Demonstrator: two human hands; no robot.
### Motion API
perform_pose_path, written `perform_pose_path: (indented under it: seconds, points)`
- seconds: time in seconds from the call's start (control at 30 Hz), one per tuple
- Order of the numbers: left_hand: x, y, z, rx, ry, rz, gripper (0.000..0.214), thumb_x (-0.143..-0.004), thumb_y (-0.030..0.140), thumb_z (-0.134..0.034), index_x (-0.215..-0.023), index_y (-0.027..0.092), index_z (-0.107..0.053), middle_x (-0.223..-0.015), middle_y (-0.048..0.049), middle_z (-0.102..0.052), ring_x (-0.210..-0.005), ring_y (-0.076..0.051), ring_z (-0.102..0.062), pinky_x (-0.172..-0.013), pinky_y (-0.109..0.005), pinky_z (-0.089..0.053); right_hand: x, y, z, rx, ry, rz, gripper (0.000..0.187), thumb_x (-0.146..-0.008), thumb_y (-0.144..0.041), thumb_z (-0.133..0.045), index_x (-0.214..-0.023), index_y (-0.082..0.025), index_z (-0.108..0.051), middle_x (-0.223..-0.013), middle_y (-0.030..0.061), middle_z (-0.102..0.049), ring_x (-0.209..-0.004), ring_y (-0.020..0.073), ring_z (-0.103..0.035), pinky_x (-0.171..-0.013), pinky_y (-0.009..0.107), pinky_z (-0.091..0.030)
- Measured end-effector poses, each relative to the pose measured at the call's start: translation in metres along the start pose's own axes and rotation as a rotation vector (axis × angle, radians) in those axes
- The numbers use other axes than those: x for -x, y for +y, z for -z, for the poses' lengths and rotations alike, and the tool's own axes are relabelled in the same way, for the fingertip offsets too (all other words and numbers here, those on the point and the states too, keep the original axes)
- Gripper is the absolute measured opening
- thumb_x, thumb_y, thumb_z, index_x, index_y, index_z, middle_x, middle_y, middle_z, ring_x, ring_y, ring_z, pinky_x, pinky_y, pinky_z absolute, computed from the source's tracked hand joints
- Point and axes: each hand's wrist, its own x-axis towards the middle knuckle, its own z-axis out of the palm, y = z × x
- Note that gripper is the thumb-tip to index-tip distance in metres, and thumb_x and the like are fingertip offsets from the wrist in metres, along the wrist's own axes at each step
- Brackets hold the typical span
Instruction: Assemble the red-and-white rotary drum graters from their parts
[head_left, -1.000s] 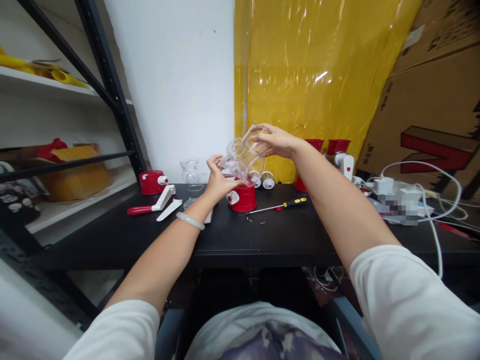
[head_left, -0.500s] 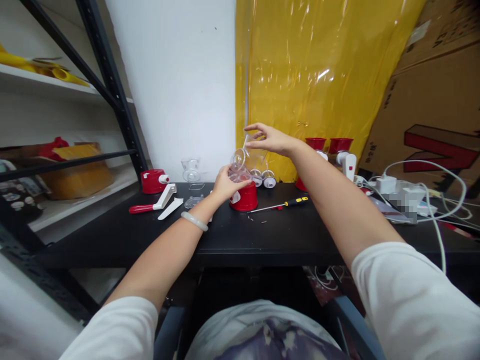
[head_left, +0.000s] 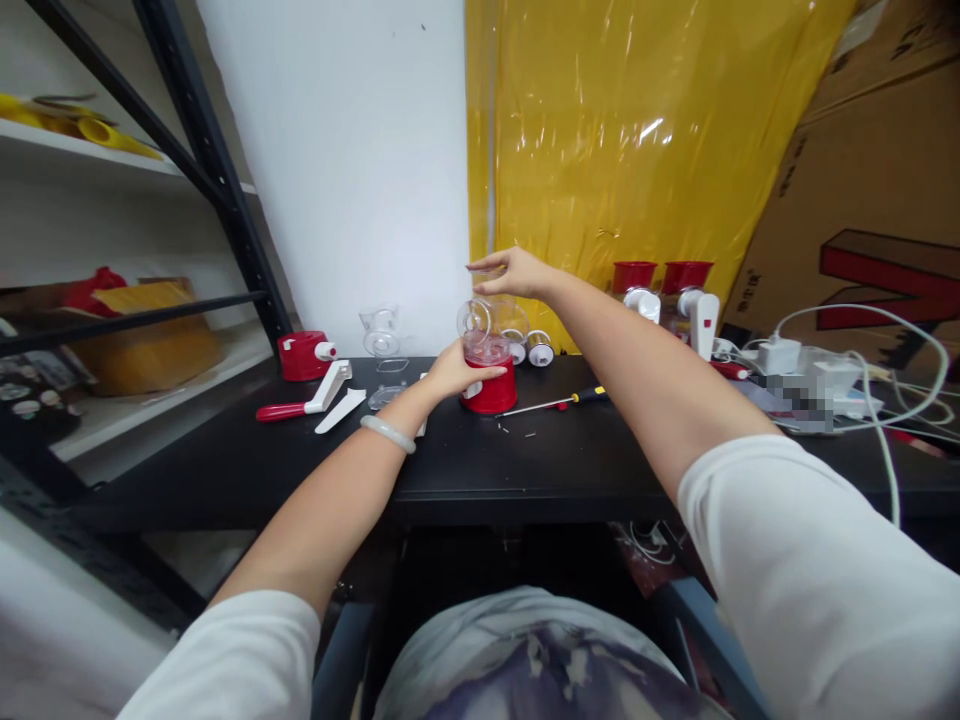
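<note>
My left hand (head_left: 454,372) is wrapped round the side of a red round base (head_left: 491,388), thumb across its front. On that base sits a clear plastic housing (head_left: 474,318) with a round opening facing me. My right hand (head_left: 514,272) is above it, fingers bent together at the housing's see-through top; the exact contact is hard to make out. A screwdriver (head_left: 589,396) with a yellow and black handle lies right of the base, its tip close to it. Small metal pins (head_left: 530,434) lie in front.
To the left are another red base (head_left: 302,356), a white crank with a red handle (head_left: 281,411), a white blade-shaped part (head_left: 341,411) and another clear housing (head_left: 381,330). Drum parts (head_left: 540,349) stand behind. Red-topped assembled units (head_left: 687,275) and white cables with chargers (head_left: 778,355) are at right.
My right hand has shifted a little left over the clear housing, which now sits more upright on the red base. My left hand stays at the base.
</note>
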Motion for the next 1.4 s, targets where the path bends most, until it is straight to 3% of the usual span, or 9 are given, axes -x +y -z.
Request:
perform_pose_path:
  seconds: [0.27,0.57,0.77,0.93,1.07,1.17,1.3,1.4]
  points:
    - [0.0,-0.002,-0.002,-0.022,0.045,0.105,0.078,-0.052,0.048,-0.084,-0.117,0.013,-0.057,-0.118,-0.016,-0.065,-0.11,-0.031,-0.061,-0.098,-0.047,-0.045,0.0,0.001,0.007,-0.001,-0.031,-0.013,0.051,-0.054,-0.019,-0.084,-0.103,-0.018,-0.073,-0.107,0.0098,-0.071,-0.111,0.0285,-0.06,-0.105,0.047,-0.041]
    - [0.0,-0.006,-0.004,-0.036,0.057,0.085,0.078,-0.053,0.048,-0.084,-0.117,0.016,-0.055,-0.119,-0.0142,-0.065,-0.111,-0.031,-0.06,-0.098,-0.045,-0.045,0.005,-0.001,0.002,0.053,-0.023,0.006,0.052,-0.056,-0.023,-0.083,-0.106,-0.022,-0.071,-0.116,0.0084,-0.067,-0.117,0.0297,-0.056,-0.104,0.048,-0.042]
    - [0.001,-0.002,-0.005,-0.022,0.049,0.041,0.071,-0.055,0.045,-0.084,-0.115,0.017,-0.057,-0.118,-0.0119,-0.066,-0.111,-0.031,-0.061,-0.099,-0.043,-0.045,0.009,-0.007,-0.003,0.296,-0.011,0.009,0.052,-0.07,-0.032,-0.073,-0.118,-0.015,-0.064,-0.123,0.0129,-0.063,-0.116,0.0307,-0.057,-0.102,0.045,-0.042]
    - [0.001,-0.004,-0.006,-0.027,0.07,0.031,0.068,-0.056,0.044,-0.084,-0.113,0.017,-0.057,-0.114,-0.0117,-0.066,-0.109,-0.029,-0.062,-0.098,-0.043,-0.046,0.004,-0.015,-0.001,0.416,-0.042,-0.035,0.038,-0.084,-0.04,-0.056,-0.109,-0.014,-0.068,-0.118,0.0126,-0.066,-0.115,0.032,-0.057,-0.1,0.042,-0.041]
    - [-0.002,-0.012,-0.007,-0.053,0.091,0.08,0.074,-0.053,0.047,-0.084,-0.114,0.015,-0.056,-0.113,-0.0146,-0.066,-0.105,-0.03,-0.063,-0.095,-0.045,-0.048,0.001,-0.015,0.004,0.45,-0.055,-0.064,0.033,-0.08,-0.043,-0.063,-0.099,-0.017,-0.071,-0.109,0.0105,-0.07,-0.113,0.0349,-0.058,-0.098,0.043,-0.041]
    - [-0.003,-0.013,-0.007,0.009,0.07,0.041,0.076,-0.055,0.046,-0.084,-0.117,0.014,-0.055,-0.115,-0.0145,-0.066,-0.107,-0.029,-0.063,-0.096,-0.045,-0.047,0.0,-0.012,0.007,0.425,-0.046,-0.069,0.035,-0.075,-0.046,-0.07,-0.095,-0.017,-0.072,-0.102,0.0116,-0.071,-0.114,0.0371,-0.057,-0.1,0.046,-0.04]
    - [-0.001,-0.007,-0.006,0.043,0.039,-0.013,0.072,-0.058,0.045,-0.082,-0.118,0.016,-0.055,-0.117,-0.0125,-0.066,-0.109,-0.028,-0.062,-0.098,-0.043,-0.046,-0.001,-0.01,0.011,0.362,-0.062,-0.083,0.043,-0.068,-0.052,-0.075,-0.095,-0.018,-0.071,-0.089,0.0112,-0.072,-0.11,0.037,-0.06,-0.099,0.048,-0.041]
    - [0.0,-0.005,-0.006,0.021,0.047,-0.004,0.072,-0.059,0.045,-0.082,-0.118,0.017,-0.054,-0.12,-0.013,-0.064,-0.112,-0.028,-0.06,-0.1,-0.042,-0.045,-0.001,-0.012,0.011,0.46,-0.08,-0.136,0.053,-0.067,-0.059,-0.073,-0.096,-0.014,-0.07,-0.09,0.015,-0.071,-0.108,0.0394,-0.06,-0.097,0.051,-0.043]
